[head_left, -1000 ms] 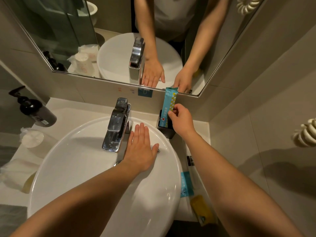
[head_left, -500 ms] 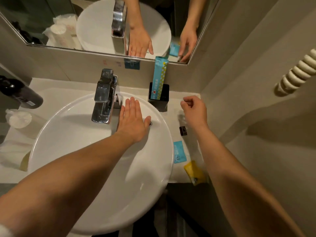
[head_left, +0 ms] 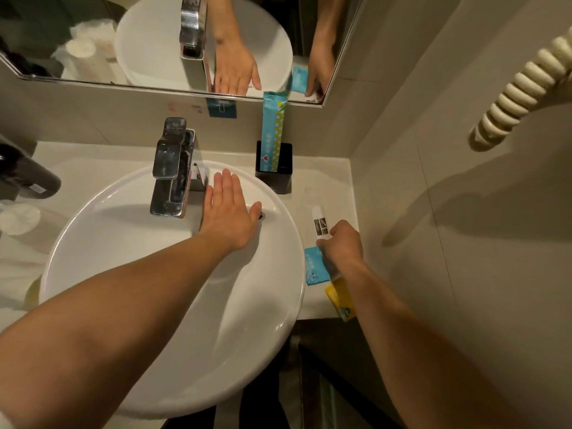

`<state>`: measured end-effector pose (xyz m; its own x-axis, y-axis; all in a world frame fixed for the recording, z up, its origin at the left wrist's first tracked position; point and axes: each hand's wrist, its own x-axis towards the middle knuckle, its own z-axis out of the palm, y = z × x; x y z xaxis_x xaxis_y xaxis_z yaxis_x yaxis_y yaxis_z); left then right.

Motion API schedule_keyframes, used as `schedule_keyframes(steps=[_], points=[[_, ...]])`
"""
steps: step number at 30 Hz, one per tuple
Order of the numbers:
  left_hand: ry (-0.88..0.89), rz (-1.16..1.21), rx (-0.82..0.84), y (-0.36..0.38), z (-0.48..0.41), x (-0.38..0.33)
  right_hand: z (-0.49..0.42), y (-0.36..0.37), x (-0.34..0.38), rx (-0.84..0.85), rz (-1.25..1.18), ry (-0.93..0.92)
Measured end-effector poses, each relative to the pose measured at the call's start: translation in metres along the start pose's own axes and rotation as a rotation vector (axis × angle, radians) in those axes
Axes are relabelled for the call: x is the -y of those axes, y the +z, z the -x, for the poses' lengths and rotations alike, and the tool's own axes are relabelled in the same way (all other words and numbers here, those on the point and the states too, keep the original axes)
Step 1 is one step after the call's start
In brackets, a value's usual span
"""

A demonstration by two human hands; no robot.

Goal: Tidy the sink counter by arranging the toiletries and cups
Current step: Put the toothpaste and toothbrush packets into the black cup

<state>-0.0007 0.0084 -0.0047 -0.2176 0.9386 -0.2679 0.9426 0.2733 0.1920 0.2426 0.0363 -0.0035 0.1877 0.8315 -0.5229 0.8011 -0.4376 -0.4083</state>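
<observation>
A black square cup (head_left: pixel 278 178) stands on the counter behind the white basin (head_left: pixel 130 305), with a tall blue packet (head_left: pixel 272 134) upright inside it. My left hand (head_left: pixel 227 215) lies flat and open on the basin's back rim beside the chrome tap (head_left: pixel 171 168). My right hand (head_left: pixel 342 246) is closed around the lower end of a small white tube (head_left: pixel 320 219) lying on the counter to the right of the basin. A blue sachet (head_left: pixel 315 269) and a yellow sachet (head_left: pixel 340 300) lie close to my right wrist, partly covered by it.
A dark pump bottle (head_left: pixel 28 178) and wrapped white cups (head_left: pixel 18 216) sit on the counter at the left. The mirror (head_left: pixel 93 32) runs along the back. A coiled cream cord (head_left: pixel 520 85) hangs on the right wall. The counter's front edge (head_left: pixel 322 317) is just below the sachets.
My right hand let go of the blue packet in the black cup, pulled back toward me along the counter and closed on the white tube. My left hand stayed on the basin.
</observation>
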Motion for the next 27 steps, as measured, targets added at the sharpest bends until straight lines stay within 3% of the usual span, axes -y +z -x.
schedule_keyframes(steps=[10,15,21,27], points=[[0.0,0.008,0.003,0.0,0.001,-0.001,-0.008,-0.02,0.001,0.007,-0.22,-0.088],[0.006,0.017,-0.002,0.0,0.001,-0.001,0.005,-0.05,0.028,-0.014,-0.476,-0.277],[0.01,0.019,-0.013,0.0,0.001,-0.001,0.02,-0.076,0.097,-0.075,-0.618,-0.572],[0.016,0.018,-0.026,0.0,0.002,-0.001,0.003,-0.071,0.146,-0.099,-0.683,-0.684]])
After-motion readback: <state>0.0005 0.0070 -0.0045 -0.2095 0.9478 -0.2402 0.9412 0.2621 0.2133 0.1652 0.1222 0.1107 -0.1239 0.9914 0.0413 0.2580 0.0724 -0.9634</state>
